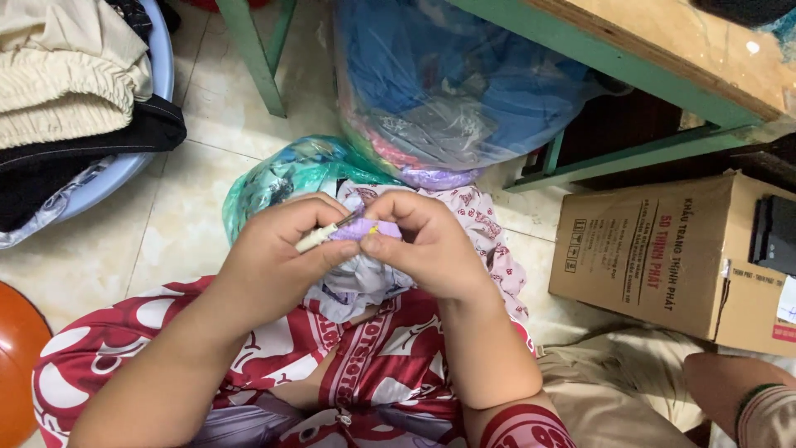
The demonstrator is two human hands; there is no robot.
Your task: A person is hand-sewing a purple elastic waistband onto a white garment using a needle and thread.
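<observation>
Head view: a person sits on the tiled floor (178, 216), both hands raised over the lap, seen from above.
Left hand: the left hand (278, 253) has its fingers curled and pressed together, pinching a slim pale tool (319, 236) with a thin metal tip; whether it is a seam ripper or a hook I cannot tell.
Right hand: the right hand (423, 245) has its fingers bunched, pinching a small fold of lilac cloth (356, 230) right at the tool's tip; a speck of yellow shows at the thumb.
Lilac cloth: it sits between the two hands, touching both, above a crumpled white patterned garment (365, 278) that rests on the lap.
Lap: red and white printed clothing (373, 357) covers the knees beneath the hands.
Behind the hands: a green plastic bag (282, 178) lies just beyond the knuckles, and a large clear bag of blue cloth (448, 83) stands against it.
Left side: a pale blue basin (157, 66) holds cream and black clothes; an orange round thing (16, 357) shows at the edge.
Right side: a cardboard box (663, 257) stands near a green-framed counter (630, 62) with a wooden top.
Lower right: another person's arm (738, 390) with a banded cuff reaches in, well apart from the working hands.
</observation>
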